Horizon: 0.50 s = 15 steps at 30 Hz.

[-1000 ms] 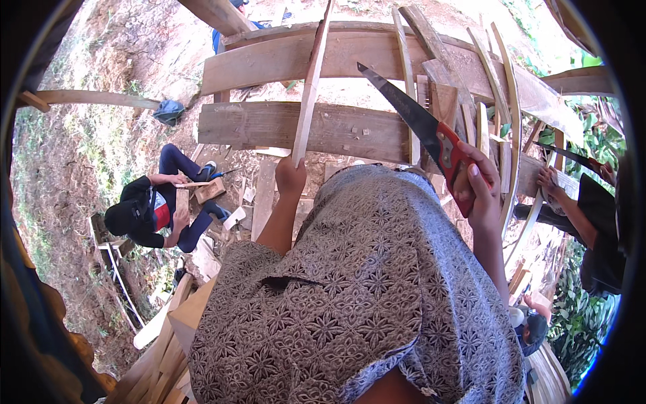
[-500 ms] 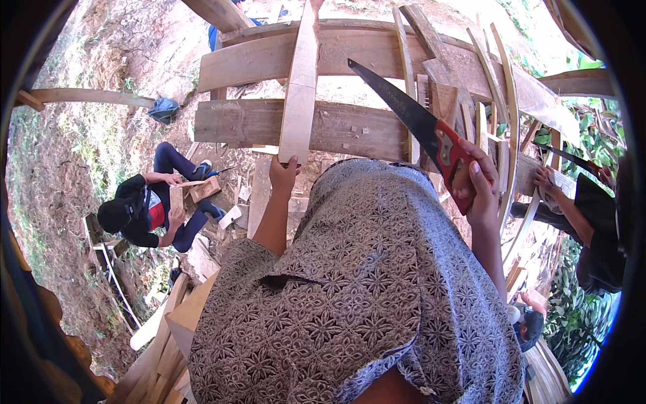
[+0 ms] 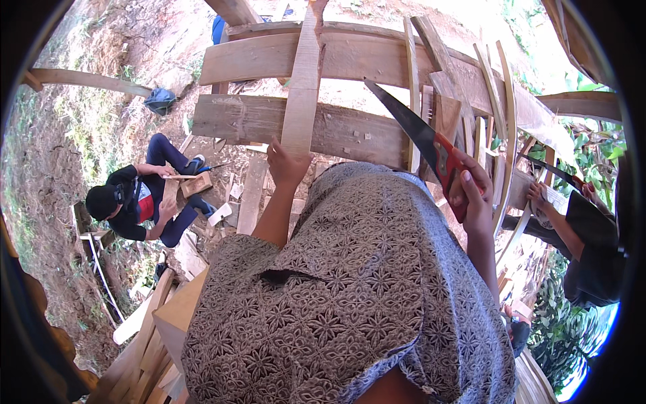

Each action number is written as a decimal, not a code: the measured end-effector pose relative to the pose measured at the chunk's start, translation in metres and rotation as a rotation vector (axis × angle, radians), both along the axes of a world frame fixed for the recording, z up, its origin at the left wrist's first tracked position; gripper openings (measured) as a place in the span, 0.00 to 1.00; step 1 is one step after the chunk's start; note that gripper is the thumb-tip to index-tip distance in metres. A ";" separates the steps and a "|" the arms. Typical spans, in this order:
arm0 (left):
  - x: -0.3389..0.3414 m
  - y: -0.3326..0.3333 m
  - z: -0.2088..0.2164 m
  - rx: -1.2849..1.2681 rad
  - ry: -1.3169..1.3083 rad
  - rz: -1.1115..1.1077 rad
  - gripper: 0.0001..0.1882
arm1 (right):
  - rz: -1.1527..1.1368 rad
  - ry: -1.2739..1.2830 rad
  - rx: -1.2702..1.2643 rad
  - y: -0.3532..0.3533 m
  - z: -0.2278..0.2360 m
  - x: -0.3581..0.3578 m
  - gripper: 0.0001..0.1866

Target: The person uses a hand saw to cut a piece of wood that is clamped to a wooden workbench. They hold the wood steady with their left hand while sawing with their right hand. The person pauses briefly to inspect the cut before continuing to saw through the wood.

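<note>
Left hand (image 3: pixel 289 167): grip clamped on near end of board (image 3: pixel 300 118), extending over worktop (image 3: pixel 363 131). Board now turned broad face up (cross line exposed to view). Right hand (image 3: pixel 475 192): grip wrapped round saw (image 3: pixel 424 139), blade clear of board.

Bright daylight, glare bleaching the ground (image 3: pixel 464 23) up top, black fisheye rim, bowed edges

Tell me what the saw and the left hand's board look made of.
Saw blade: probably steel, dark and smooth with a dull sheen. Saw handle: plastic or painted wood, evenly red with a greyish patch; can't tell which. Board: wood, pale, apparently unvarnished, with a matt face and uneven brown edge.
</note>
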<state>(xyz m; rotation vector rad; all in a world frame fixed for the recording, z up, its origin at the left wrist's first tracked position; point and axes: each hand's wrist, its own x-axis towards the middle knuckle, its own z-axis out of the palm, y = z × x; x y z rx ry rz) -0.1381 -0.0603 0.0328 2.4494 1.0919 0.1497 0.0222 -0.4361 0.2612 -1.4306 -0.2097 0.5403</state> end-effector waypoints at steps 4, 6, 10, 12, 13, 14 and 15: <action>0.000 0.009 -0.006 0.007 -0.009 0.013 0.63 | 0.040 0.011 0.085 0.007 0.004 0.003 0.22; 0.001 0.016 -0.006 -0.063 0.026 -0.006 0.60 | 0.028 0.005 0.082 0.013 0.007 0.004 0.21; 0.004 0.022 0.020 -0.214 0.075 -0.024 0.54 | 0.003 -0.004 0.068 0.011 0.006 0.006 0.21; -0.005 0.039 0.014 -0.248 0.043 -0.026 0.53 | -0.016 0.002 0.040 0.014 0.009 0.006 0.23; -0.008 0.047 0.015 -0.266 0.027 -0.028 0.53 | -0.019 0.002 0.014 0.015 0.010 0.007 0.23; -0.011 0.055 0.017 -0.307 0.044 -0.039 0.52 | -0.022 0.003 -0.012 0.016 0.010 0.007 0.24; -0.015 0.064 0.019 -0.348 0.060 -0.049 0.51 | -0.014 -0.002 -0.043 0.014 0.009 0.008 0.24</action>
